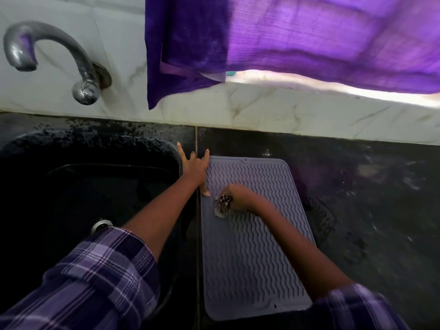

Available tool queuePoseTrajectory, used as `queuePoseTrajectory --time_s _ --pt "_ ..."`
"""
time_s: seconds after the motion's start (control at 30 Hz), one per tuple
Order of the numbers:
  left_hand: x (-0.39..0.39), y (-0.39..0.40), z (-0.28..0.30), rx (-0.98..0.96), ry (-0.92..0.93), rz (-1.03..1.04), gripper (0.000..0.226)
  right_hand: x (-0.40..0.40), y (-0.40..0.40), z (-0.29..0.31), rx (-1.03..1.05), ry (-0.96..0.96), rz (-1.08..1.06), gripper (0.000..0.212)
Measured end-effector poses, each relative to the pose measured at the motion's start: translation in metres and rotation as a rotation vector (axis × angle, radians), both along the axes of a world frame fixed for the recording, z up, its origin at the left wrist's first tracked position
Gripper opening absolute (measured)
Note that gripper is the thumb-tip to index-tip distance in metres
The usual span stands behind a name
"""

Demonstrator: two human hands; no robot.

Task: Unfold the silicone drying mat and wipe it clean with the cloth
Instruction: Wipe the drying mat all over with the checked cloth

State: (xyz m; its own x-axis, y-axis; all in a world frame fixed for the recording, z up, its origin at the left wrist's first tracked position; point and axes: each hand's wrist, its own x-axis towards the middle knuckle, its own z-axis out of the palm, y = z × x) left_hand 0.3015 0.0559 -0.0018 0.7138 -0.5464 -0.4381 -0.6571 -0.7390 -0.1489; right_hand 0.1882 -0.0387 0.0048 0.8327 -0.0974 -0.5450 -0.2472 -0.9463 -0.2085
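The grey, wavy-ribbed mat [250, 234] lies flat on the dark counter [357, 186]. The left hand [194, 167], fingers spread, presses its edge. The right hand [238, 196] grips a crumpled speckled cloth [222, 207] on the ribs.

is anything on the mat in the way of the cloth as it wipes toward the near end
Nothing visible does. The mat lies flat and unfolded on the counter, its ridged surface bare ahead of the cloth held by the right hand. The left hand rests only on the mat's far left edge.

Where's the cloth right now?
In the head view, the cloth is bunched under the right hand on the mat's left half, just below the left hand's thumb.
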Motion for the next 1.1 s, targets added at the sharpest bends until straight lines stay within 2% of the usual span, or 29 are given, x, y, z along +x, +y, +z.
queuePoseTrajectory --time_s 0.03,0.1,0.17,0.23,0.33,0.4,0.53,0.6,0.63,0.7,0.77,0.87,0.93,1.0,1.1 --pt "-0.001 0.000 0.000 0.003 -0.006 -0.002 0.141 0.007 -0.001 0.005 0.006 -0.019 -0.043 0.024" --pt "-0.001 -0.001 -0.003 0.007 -0.023 0.002 0.137 0.021 -0.001 0.009 -0.003 -0.180 -0.160 0.025" --pt "-0.001 -0.002 -0.004 0.026 -0.036 -0.006 0.138 0.023 0.006 0.005 -0.102 -0.314 -0.204 0.029" --pt "-0.002 -0.002 -0.004 0.033 -0.047 -0.029 0.136 0.011 0.011 -0.011 -0.160 -0.334 -0.169 0.031" --pt "0.001 -0.002 -0.008 0.035 -0.091 -0.055 0.135 -0.010 0.011 -0.023 -0.081 -0.366 -0.159 0.033" --pt "-0.001 -0.001 -0.007 0.065 -0.092 -0.077 0.135 -0.023 0.011 -0.023 -0.057 -0.314 -0.106 0.035" --pt "-0.011 -0.001 -0.005 0.067 -0.158 -0.085 0.128 -0.050 0.029 -0.016 -0.012 -0.058 -0.041 0.033" --pt "-0.021 0.006 -0.001 0.031 -0.200 -0.121 0.110 -0.049 0.032 -0.007 0.009 0.018 -0.058 0.029" --pt "-0.027 0.011 -0.002 -0.010 -0.236 -0.151 0.095 -0.044 0.031 0.000 0.016 0.027 -0.085 0.027" --pt "-0.041 0.022 -0.004 -0.101 -0.264 -0.176 0.058 -0.032 0.030 0.009 -0.001 -0.074 -0.154 0.025" --pt "-0.057 0.034 -0.010 -0.223 -0.186 -0.121 0.035 -0.027 0.031 0.005 -0.060 -0.212 -0.234 0.025" --pt "-0.078 0.052 -0.013 -0.391 0.067 -0.012 0.044 -0.042 0.039 -0.018 -0.166 -0.301 -0.178 0.035" --pt "-0.092 0.063 -0.012 -0.318 0.165 -0.043 0.071 -0.053 0.040 -0.023 -0.141 -0.336 -0.141 0.040" --pt "-0.105 0.070 -0.012 -0.170 0.128 -0.095 0.084 -0.061 0.038 -0.020 -0.120 -0.358 -0.128 0.037" --pt "-0.117 0.058 -0.004 -0.060 -0.001 -0.102 0.070 -0.085 0.047 -0.017 -0.109 -0.288 -0.119 0.031"
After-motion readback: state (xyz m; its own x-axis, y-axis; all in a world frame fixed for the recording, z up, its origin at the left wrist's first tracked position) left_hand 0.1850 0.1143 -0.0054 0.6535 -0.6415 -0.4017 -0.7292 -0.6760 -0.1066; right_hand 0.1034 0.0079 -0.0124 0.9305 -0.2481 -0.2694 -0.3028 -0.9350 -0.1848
